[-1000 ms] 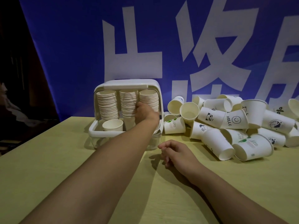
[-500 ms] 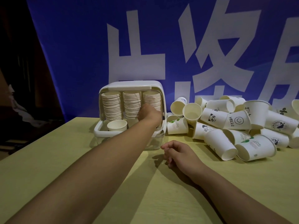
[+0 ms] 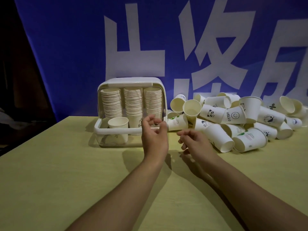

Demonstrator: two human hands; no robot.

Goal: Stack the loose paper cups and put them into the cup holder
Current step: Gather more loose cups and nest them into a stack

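Moved: your left hand [image 3: 154,136] has drawn back out of the cup holder [image 3: 106,130]; your right hand [image 3: 194,142] has lifted toward the pile.
Loose cups [image 3: 233,117]: heaped on the tabletop [image 3: 66,180], just right of the holder.
Fingers: both hands loosely curled, holding nothing.
Next: take the nearest cup [image 3: 177,122], nest it mouth-up and straight, then build a short stack before loading.

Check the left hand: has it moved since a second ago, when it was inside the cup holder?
Yes. The left hand has pulled back out of the cup holder toward the person and now hovers empty, in front of its right front corner.
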